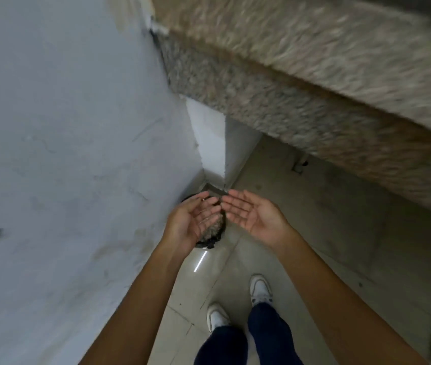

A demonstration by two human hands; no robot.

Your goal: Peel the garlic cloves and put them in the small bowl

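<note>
Head view, looking steeply down. Left hand [196,219] and right hand [251,216] are both held palm up, fingers straight and relaxed, fingertips near each other but apart; neither hand holds anything that can be made out. Below them, a round dark-rimmed bin [213,234] stands on the glossy beige tiled floor [327,233], in the corner beside the pale grey-white wall [64,154]. The left hand covers most of the bin's mouth; its contents show only as a speckled pale mass, too blurred to identify. No garlic cloves or small bowl can be located: nothing of either shows in this view. The speckled granite desk [301,75] crosses the upper right, smeared by motion blur, its top surface cut off by the frame. White shoes [260,288] and dark trouser legs show at the bottom.
</note>
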